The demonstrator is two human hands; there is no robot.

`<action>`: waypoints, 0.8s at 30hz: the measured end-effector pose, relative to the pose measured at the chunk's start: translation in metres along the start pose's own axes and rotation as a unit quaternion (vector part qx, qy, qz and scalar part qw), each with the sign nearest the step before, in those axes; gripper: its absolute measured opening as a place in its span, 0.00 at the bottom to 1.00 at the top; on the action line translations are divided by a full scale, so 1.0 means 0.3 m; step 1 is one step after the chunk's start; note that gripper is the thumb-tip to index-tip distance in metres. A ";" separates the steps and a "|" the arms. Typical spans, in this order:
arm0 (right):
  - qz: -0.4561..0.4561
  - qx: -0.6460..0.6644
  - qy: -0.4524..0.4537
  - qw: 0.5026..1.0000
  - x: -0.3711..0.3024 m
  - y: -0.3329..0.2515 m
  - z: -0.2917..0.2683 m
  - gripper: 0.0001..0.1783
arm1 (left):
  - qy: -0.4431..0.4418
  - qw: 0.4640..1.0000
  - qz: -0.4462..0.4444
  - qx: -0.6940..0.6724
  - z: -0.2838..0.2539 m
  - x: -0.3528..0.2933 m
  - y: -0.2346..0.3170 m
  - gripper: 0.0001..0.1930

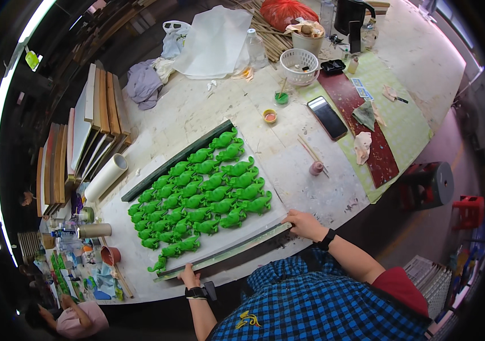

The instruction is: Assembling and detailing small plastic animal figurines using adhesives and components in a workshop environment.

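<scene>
My left hand grips the left end of a long, narrow, paint-stained strip along the table's near edge. At the strip's other end, my right hand has its fingers closed on it. Just beyond lie several rows of glossy green animal figures with curled tails, on a white sheet. A dark green bar borders the rows on the far side. The undersides of the figures are hidden.
To the right are a smartphone, a small bottle with thin sticks, and a dark red board. Farther back stand a white basket and a yellow paint cup. A white roll lies left; another person is at lower left.
</scene>
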State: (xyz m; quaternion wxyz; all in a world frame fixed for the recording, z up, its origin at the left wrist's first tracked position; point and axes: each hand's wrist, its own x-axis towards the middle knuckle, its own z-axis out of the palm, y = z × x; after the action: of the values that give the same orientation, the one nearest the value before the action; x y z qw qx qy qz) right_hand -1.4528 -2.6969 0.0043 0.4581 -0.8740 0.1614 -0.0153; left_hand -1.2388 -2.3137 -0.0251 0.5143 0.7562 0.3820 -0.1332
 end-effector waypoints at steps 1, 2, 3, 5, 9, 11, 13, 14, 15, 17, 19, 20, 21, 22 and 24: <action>0.007 0.006 0.003 1.000 -0.007 -0.021 -0.010 0.14 | 0.003 1.000 -0.003 0.004 -0.008 -0.009 0.002 0.31; 0.014 0.013 0.007 1.000 -0.014 -0.038 -0.016 0.14 | 0.006 1.000 -0.005 0.009 -0.016 -0.014 0.009 0.30; 0.029 0.003 0.000 1.000 -0.024 -0.043 -0.020 0.14 | 0.003 1.000 -0.007 0.009 -0.018 -0.020 0.006 0.30; 0.032 -0.005 0.009 0.999 -0.038 -0.047 -0.025 0.14 | -0.028 1.000 0.000 0.002 -0.023 -0.029 0.007 0.33; 0.054 -0.028 0.027 0.998 -0.068 -0.093 -0.047 0.15 | -0.052 0.999 -0.008 0.016 -0.030 -0.052 0.031 0.33; 0.059 -0.040 0.041 0.997 -0.078 -0.124 -0.056 0.15 | -0.078 0.997 -0.017 0.013 -0.025 -0.075 0.049 0.34; 0.070 -0.052 0.063 0.994 -0.089 -0.141 -0.057 0.15 | -0.089 0.996 -0.016 0.013 -0.034 -0.042 0.039 0.31; 0.071 -0.058 0.049 0.995 -0.086 -0.123 -0.050 0.15 | -0.085 0.996 -0.020 0.019 -0.026 -0.042 0.044 0.29; 0.073 -0.064 0.034 0.995 -0.089 -0.111 -0.051 0.15 | -0.095 0.995 -0.022 0.008 -0.025 -0.059 0.053 0.27; 0.086 -0.072 0.045 0.993 -0.089 -0.140 -0.081 0.15 | -0.128 0.992 -0.009 -0.014 -0.038 -0.073 0.043 0.31; 0.097 -0.081 0.061 0.990 -0.088 -0.157 -0.070 0.15 | -0.138 0.990 -0.006 -0.027 -0.047 -0.065 0.037 0.29; 0.093 -0.085 0.058 0.990 -0.088 -0.149 -0.061 0.16 | -0.153 0.987 0.005 -0.041 -0.046 -0.039 0.018 0.23; 0.088 -0.088 0.051 0.991 -0.087 -0.144 -0.054 0.16 | -0.159 0.986 0.004 -0.042 -0.053 -0.007 0.000 0.21; 0.098 -0.090 0.061 0.989 -0.096 -0.148 -0.051 0.16 | -0.163 0.986 0.004 -0.042 -0.049 0.000 -0.001 0.19; 0.109 -0.078 0.087 0.987 -0.109 -0.167 -0.056 0.18 | -0.172 0.985 0.006 -0.031 -0.039 -0.009 0.003 0.17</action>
State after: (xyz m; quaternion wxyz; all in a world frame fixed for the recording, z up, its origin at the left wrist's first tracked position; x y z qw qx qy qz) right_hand -1.4734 -2.6740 0.0582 0.3715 -0.8798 0.2953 -0.0284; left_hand -1.2422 -2.3047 -0.0176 0.5962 0.7082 0.2873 -0.2459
